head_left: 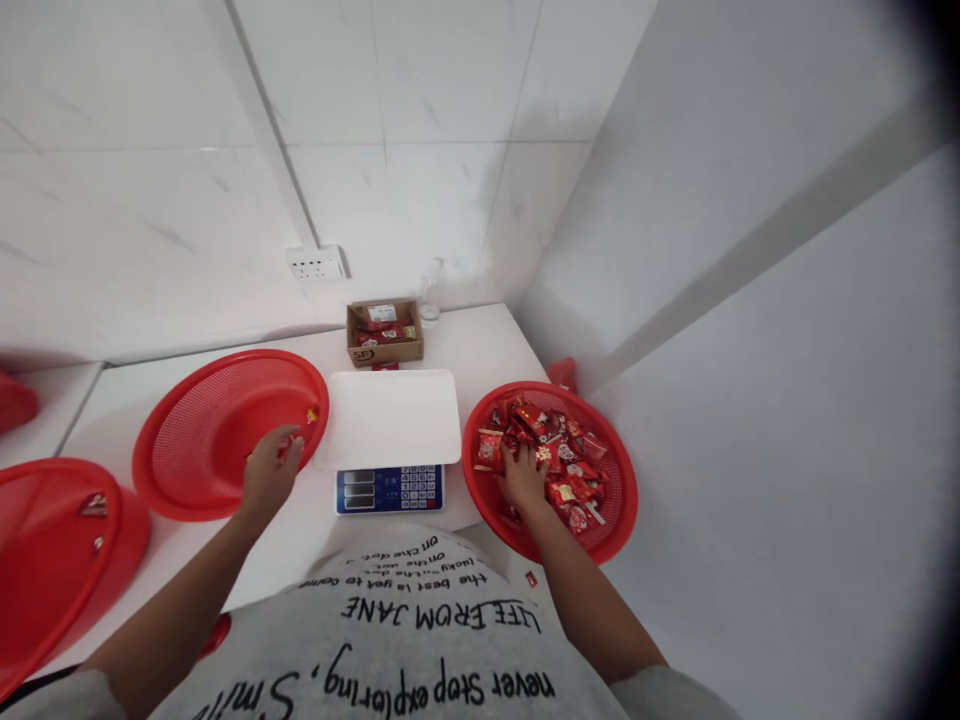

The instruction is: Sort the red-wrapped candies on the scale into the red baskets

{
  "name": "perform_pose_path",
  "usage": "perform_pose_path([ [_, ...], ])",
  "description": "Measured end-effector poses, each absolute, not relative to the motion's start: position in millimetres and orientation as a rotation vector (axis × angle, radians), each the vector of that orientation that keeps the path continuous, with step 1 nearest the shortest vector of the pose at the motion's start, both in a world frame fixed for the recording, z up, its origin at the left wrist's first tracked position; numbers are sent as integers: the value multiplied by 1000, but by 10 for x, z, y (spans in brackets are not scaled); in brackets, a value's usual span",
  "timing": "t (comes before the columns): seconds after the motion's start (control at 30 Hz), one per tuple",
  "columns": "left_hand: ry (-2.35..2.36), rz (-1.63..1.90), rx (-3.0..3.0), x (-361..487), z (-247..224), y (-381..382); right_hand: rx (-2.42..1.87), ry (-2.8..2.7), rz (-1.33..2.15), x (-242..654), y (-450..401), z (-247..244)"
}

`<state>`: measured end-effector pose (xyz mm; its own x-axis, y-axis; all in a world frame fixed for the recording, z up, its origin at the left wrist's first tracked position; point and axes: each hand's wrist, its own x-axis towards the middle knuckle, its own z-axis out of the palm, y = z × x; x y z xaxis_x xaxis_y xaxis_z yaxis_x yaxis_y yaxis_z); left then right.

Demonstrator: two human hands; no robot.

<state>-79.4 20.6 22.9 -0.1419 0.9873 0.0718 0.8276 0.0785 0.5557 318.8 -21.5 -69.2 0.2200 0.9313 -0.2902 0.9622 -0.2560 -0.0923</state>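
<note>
My left hand (pixel 271 470) is over the near right side of a red mesh basket (pixel 187 400), its fingers curled together. What they hold, if anything, is too small to make out. A small gold-and-red wrapped piece (pixel 312 415) lies inside that basket by its right rim. On the other side, my right hand (pixel 523 482) reaches into a second red basket (pixel 624 490), fingers spread on a heap of red wrapped packets (pixel 559 455). Between the baskets stands a scale with a white tray (pixel 394 415) on top and a blue keypad panel (pixel 390 490).
Behind the scale are a small cardboard box (pixel 386 352) with red packets inside and a clear bottle (pixel 430 292). Another red basket (pixel 45 560) with a few small pieces stands at the far left. A wall socket (pixel 315 263) sits above the white table (pixel 480 340); a wall rises at right.
</note>
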Motion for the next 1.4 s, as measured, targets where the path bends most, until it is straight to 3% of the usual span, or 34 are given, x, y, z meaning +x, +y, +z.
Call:
perform_pose_path([
  [0.1,1861,839,1993,-500,227,6,2287,1920,-491,3151,-322,-652],
  [0.27,1654,747,1959,-159,151,-242,2291,1889,-718,3229,-353,-499],
  [0.47,1513,679,1951,-10,24,-313,2589,1736,-407,3371,-32,-550],
  [0.77,1339,581,2108,69,-8,-176,2511,1719,-370,3260,-39,-754],
  [1.17,1279,448,2090,56,36,-110,2706,1341,-773,3139,402,-843],
  [1.4,1299,441,2013,13,-82,-179,2813,1553,-971,3328,238,-1000],
])
